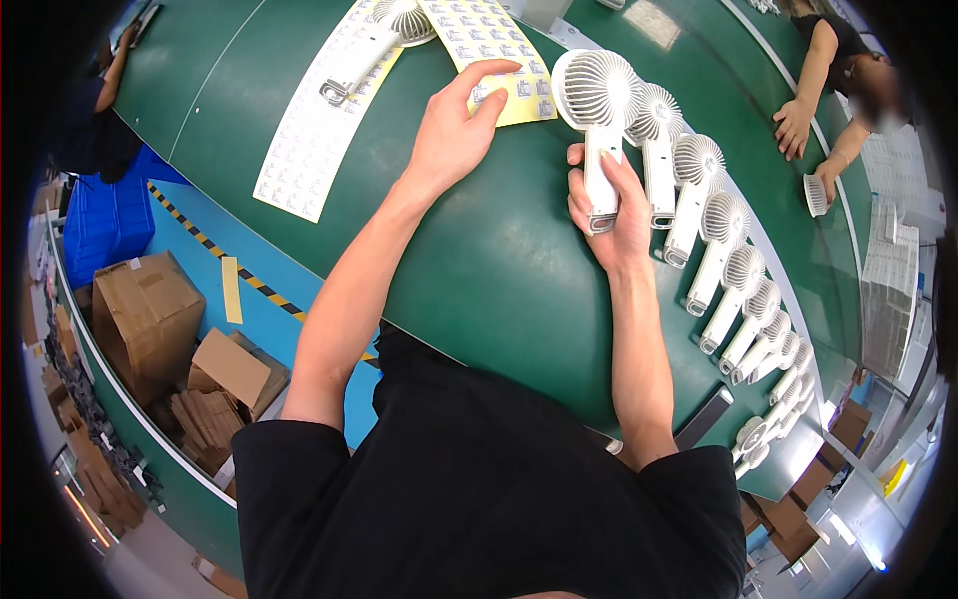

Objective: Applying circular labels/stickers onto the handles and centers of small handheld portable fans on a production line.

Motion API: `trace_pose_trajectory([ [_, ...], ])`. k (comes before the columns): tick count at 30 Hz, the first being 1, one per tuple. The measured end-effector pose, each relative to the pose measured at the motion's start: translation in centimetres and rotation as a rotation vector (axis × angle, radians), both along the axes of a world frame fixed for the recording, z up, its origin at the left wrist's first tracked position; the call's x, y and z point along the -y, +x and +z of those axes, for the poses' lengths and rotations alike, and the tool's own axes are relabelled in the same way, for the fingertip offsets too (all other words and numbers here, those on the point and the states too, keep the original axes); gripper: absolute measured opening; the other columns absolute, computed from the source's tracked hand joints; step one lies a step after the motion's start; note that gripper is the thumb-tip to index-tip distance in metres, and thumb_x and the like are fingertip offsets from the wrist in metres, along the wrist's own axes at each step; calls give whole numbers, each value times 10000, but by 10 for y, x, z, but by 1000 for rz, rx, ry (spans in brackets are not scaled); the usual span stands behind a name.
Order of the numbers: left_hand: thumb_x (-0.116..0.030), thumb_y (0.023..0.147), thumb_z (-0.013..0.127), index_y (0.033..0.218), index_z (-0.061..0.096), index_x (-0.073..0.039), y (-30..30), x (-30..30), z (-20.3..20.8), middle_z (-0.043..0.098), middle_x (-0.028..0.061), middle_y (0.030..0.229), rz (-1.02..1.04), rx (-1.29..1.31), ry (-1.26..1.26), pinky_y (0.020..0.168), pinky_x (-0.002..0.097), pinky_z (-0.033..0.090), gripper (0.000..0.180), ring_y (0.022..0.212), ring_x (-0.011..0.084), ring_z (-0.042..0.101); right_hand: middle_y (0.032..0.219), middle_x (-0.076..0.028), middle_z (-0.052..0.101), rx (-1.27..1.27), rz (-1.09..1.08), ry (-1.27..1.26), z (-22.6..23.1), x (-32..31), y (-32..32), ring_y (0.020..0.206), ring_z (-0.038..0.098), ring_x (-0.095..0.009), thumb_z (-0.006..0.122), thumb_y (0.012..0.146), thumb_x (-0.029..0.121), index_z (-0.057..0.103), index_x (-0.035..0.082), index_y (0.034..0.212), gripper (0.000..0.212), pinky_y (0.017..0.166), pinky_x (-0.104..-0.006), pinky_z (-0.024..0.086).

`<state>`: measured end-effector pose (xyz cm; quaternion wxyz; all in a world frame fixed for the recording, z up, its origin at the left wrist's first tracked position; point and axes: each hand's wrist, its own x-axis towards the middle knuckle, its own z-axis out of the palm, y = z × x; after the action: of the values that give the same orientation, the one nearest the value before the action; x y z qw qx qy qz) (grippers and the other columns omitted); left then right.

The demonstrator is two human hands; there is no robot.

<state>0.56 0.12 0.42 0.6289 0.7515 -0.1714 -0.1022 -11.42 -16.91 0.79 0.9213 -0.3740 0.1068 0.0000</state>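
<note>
My right hand (627,222) is closed round the handle of a white handheld fan (601,92), held upright with its round slatted head away from me. Over the edge of a yellow-backed sticker sheet (491,38) is my left hand (454,138). Its index finger and thumb are apart, and no object shows between them; whether they touch the sheet I cannot tell. Left of that hand, another white fan (371,50) lies on a long white label sheet (304,150), its head partly under the yellow sheet.
Several white fans (695,165) stretch in a curved row along the right side of the green table (479,270). A dark, long object (705,417) lies near my right elbow. Across the table, a person's hand (794,128) rests on the green surface. Cardboard boxes (148,317) stand at left.
</note>
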Motion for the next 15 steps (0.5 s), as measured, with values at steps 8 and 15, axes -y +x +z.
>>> trace_pose_trajectory([
  [8,-129,959,527,1164,676,-103,0,0,-3,652,-26,847,-23,16,32,471,225,322,255,507,15,368,950,-128,575,28,76,18,-2,-1,-1,469,477,-123,429,1013,283,463,2,1092,293,332,-244,391],
  [15,-142,965,519,1149,692,-97,-2,1,1,590,-38,690,-32,-11,56,467,228,296,256,504,13,352,911,-122,571,82,96,98,0,1,-2,425,452,-111,387,1020,351,493,-9,1005,375,314,-243,388],
])
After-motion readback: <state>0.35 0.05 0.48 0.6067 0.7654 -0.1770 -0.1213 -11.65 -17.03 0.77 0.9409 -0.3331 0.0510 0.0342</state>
